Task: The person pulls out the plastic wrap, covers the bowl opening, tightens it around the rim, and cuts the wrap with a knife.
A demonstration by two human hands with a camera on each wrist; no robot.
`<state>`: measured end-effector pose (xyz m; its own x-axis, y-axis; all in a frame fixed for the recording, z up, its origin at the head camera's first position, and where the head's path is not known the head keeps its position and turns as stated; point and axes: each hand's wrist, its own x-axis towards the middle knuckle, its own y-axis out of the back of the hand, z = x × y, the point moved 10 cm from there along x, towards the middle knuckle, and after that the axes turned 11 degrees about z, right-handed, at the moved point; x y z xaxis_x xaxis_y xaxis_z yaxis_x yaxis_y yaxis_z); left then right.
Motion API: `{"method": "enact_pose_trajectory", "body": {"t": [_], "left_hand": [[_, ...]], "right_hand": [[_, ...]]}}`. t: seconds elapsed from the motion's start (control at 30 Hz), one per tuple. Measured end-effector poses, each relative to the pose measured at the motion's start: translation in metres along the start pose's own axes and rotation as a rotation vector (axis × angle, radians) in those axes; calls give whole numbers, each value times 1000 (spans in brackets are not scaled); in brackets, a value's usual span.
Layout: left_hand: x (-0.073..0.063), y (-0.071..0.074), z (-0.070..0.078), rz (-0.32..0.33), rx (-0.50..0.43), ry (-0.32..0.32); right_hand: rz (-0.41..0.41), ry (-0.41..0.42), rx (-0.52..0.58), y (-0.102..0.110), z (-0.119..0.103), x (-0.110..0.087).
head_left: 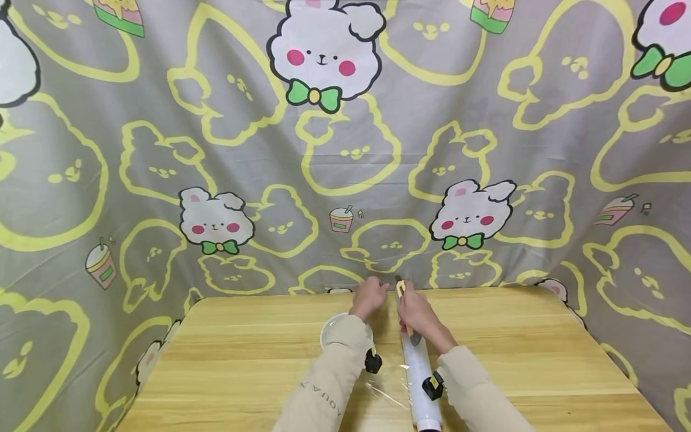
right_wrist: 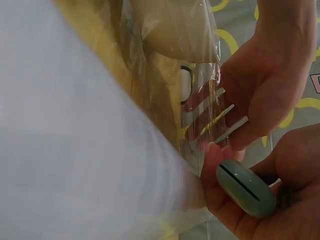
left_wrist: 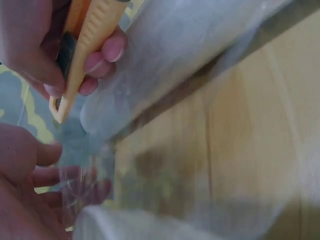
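My right hand [head_left: 418, 312] grips a yellow utility knife [left_wrist: 92, 42] with a grey end, beside the far end of a plastic wrap roll [head_left: 420, 384]. My left hand [head_left: 369, 297] is just left of it at the table's far edge. In the right wrist view its fingers [right_wrist: 197, 122] are extended and spread behind clear film [right_wrist: 212, 75] drawn off the roll. A pale round bowl [head_left: 327, 331] stands partly under my left forearm, and film lies near it. I cannot tell whether a blade is out.
The wooden table [head_left: 243, 360] reaches back to a grey patterned cloth [head_left: 345, 168], which hangs close behind both hands and along the sides. Black wrist cameras sit on both sleeves. Bare tabletop extends left of the bowl and right of the right arm.
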<state>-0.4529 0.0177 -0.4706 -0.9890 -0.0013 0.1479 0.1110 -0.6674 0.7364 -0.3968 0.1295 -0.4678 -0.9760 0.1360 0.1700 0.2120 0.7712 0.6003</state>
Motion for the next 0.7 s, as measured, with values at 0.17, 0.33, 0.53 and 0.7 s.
{"method": "enact_pose_trajectory", "body": {"t": [0.17, 0.33, 0.53, 0.7], "left_hand": [[4, -4, -7, 38, -61, 44], [6, -7, -13, 54, -173, 86], [2, -12, -14, 2, -378, 151], [-1, -17, -11, -85, -523, 176]], "right_hand": [[-40, -18, 26, -1, 0, 2], [-98, -43, 36, -2, 1, 1], [-113, -36, -8, -1, 1, 4], [-108, -43, -54, -1, 1, 8]]}}
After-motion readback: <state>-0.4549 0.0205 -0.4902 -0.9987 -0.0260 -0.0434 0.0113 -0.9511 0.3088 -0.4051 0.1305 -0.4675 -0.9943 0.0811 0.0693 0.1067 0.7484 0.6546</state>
